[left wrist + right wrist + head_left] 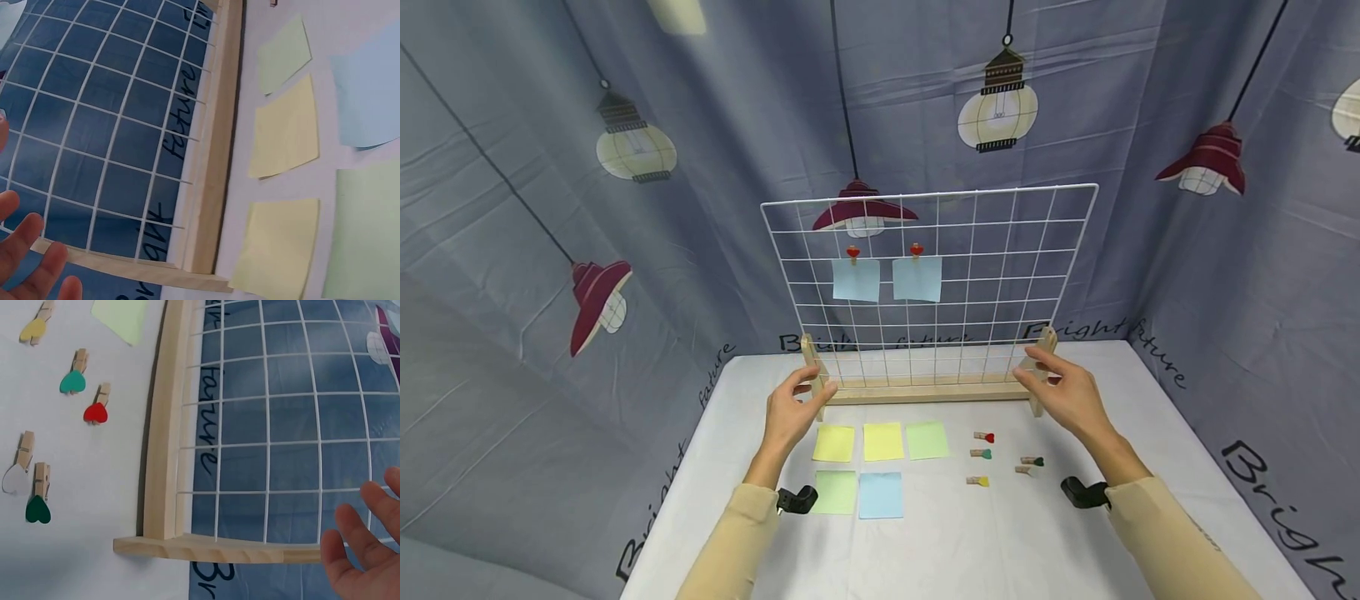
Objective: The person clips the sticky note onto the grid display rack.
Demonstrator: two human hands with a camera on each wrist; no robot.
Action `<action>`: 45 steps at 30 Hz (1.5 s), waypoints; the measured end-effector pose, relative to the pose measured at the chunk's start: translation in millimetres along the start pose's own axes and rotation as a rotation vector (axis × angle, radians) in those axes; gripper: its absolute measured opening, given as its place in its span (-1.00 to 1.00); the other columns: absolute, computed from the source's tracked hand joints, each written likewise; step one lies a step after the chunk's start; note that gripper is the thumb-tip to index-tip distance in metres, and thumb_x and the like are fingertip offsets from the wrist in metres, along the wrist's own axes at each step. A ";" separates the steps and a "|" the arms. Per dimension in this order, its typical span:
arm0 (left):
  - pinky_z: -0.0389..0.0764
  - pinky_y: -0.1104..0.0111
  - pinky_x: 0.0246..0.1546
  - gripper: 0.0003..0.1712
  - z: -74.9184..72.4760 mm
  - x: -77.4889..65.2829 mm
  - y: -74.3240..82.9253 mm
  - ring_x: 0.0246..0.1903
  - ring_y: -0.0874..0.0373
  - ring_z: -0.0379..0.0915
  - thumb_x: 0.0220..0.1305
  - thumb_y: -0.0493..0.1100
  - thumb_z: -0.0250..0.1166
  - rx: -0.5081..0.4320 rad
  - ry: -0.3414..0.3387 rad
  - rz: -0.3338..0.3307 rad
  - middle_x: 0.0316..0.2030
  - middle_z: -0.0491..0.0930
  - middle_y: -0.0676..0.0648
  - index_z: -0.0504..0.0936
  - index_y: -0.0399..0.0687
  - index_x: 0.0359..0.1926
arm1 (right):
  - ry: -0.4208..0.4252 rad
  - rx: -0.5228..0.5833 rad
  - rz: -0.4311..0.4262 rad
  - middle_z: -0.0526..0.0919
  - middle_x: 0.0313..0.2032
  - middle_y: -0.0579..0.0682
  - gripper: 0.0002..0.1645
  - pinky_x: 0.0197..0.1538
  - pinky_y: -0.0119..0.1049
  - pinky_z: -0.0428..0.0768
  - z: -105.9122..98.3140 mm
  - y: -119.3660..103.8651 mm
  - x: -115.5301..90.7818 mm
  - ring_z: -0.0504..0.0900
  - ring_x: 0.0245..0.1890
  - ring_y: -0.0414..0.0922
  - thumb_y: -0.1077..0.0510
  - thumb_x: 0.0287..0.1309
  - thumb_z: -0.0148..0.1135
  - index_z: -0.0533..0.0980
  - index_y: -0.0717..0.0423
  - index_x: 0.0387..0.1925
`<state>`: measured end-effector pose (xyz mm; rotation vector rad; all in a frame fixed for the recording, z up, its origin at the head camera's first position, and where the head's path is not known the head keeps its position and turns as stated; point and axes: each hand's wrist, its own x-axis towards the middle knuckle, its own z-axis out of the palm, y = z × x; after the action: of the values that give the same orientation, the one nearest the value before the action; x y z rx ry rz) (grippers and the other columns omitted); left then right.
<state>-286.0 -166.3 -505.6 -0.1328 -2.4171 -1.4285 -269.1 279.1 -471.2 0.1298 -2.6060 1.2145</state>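
Observation:
A white wire grid (955, 283) stands upright in a wooden base (925, 392). Two blue paper squares (856, 279) hang on it from clothespins with red hearts (917, 249). My left hand (792, 408) is at the base's left end, fingers (44, 262) spread and loosely bent. At the right end is my right hand (1066, 393), its fingers (356, 537) likewise apart. Whether either hand touches the wood I cannot tell. Neither hand holds anything.
Before the base lie yellow squares (883, 442), green squares (927, 440) and a blue square (881, 496). To their right are several heart clothespins (980, 453). All lie on the white tablecloth (955, 550); a lamp-print curtain (730, 167) surrounds the table.

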 end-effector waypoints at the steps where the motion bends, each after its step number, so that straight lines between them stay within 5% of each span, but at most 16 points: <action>1: 0.66 -0.02 0.00 -0.40 1.4 -1.0 -2.6 0.15 -0.26 0.58 0.24 0.11 0.49 0.008 -0.001 -0.007 0.21 0.65 -0.11 0.64 0.00 0.23 | 0.001 -0.002 0.005 0.46 0.38 0.34 -0.24 0.29 0.23 0.49 -0.4 0.7 -0.3 0.51 0.28 0.28 -0.19 0.43 0.22 0.38 0.15 0.46; 13: 0.68 0.01 0.00 -0.51 14.3 -8.6 -34.9 0.04 -0.23 0.66 0.32 0.01 0.45 0.061 -0.003 -0.144 0.14 0.69 -0.17 0.67 -0.06 0.20 | 0.001 -0.003 0.036 0.44 0.40 0.34 -0.22 0.31 0.24 0.47 -1.3 3.8 -4.4 0.49 0.30 0.29 -0.21 0.43 0.21 0.37 0.15 0.47; 20: 0.67 -0.02 0.01 -0.50 23.6 -10.9 -50.3 0.08 -0.22 0.63 0.38 -0.03 0.39 0.100 -0.066 -0.250 0.20 0.64 -0.23 0.62 -0.03 0.29 | 0.019 0.007 -0.005 0.48 0.37 0.33 -0.25 0.26 0.24 0.50 -1.0 10.1 -6.3 0.52 0.26 0.29 -0.17 0.43 0.24 0.40 0.20 0.43; 36: 0.68 0.12 -0.16 -0.53 41.6 -14.0 -73.3 0.00 -0.18 0.64 0.35 -0.27 0.37 0.156 -0.099 -0.276 0.17 0.63 -0.33 0.62 -0.17 0.27 | 0.022 0.005 0.020 0.53 0.33 0.31 -0.24 0.24 0.24 0.53 -0.8 18.7 -11.5 0.56 0.23 0.28 -0.17 0.42 0.24 0.40 0.21 0.43; 45: 0.63 0.00 0.01 -0.55 45.3 -17.2 -78.7 0.01 -0.17 0.63 0.32 -0.30 0.39 0.209 -0.092 -0.276 0.09 0.69 -0.27 0.65 -0.21 0.22 | -0.010 0.011 0.045 0.52 0.34 0.31 -0.26 0.23 0.21 0.55 5.3 24.1 -17.0 0.56 0.22 0.27 -0.16 0.44 0.22 0.41 0.22 0.43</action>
<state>-299.6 -164.3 -596.9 0.1966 -2.7271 -1.2891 -258.4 290.1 -496.9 0.0801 -2.6244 1.2467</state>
